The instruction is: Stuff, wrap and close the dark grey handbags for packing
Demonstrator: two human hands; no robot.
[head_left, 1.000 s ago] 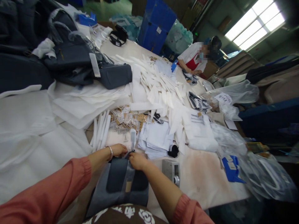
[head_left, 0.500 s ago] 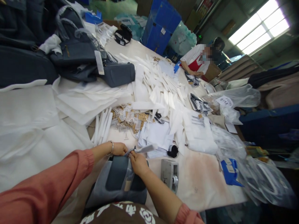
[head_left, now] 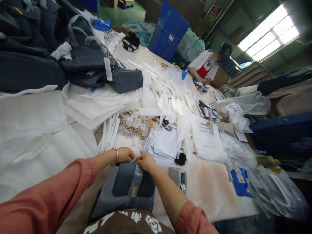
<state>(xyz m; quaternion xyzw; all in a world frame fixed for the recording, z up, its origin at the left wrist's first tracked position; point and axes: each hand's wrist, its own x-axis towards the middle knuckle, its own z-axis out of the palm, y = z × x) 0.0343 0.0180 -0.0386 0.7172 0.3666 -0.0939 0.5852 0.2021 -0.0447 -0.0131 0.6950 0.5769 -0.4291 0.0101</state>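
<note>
A dark blue-grey bag (head_left: 122, 178) lies on the table right in front of me. A strap (head_left: 137, 178) in a pale translucent wrap runs down its middle, with a small tan tag (head_left: 134, 191) near the lower end. At the bag's far edge my left hand (head_left: 125, 154) is closed, fingers pinching the wrapped strap's end. Close beside it, my right hand (head_left: 146, 162) pinches the same end from the right. The exact spot between the fingertips is partly hidden.
Beyond my hands are white paper sheets (head_left: 162, 143), tan hang tags (head_left: 138, 125) and white foam strips (head_left: 168, 87). A grey metal box (head_left: 177, 177) stands right of the bag. More dark bags (head_left: 126, 79) are piled at left. A co-worker (head_left: 202, 66) works across the table.
The pale strip that stuck out to the right of my right hand no longer shows there. My right hand has turned slightly and moved a little up and right.
</note>
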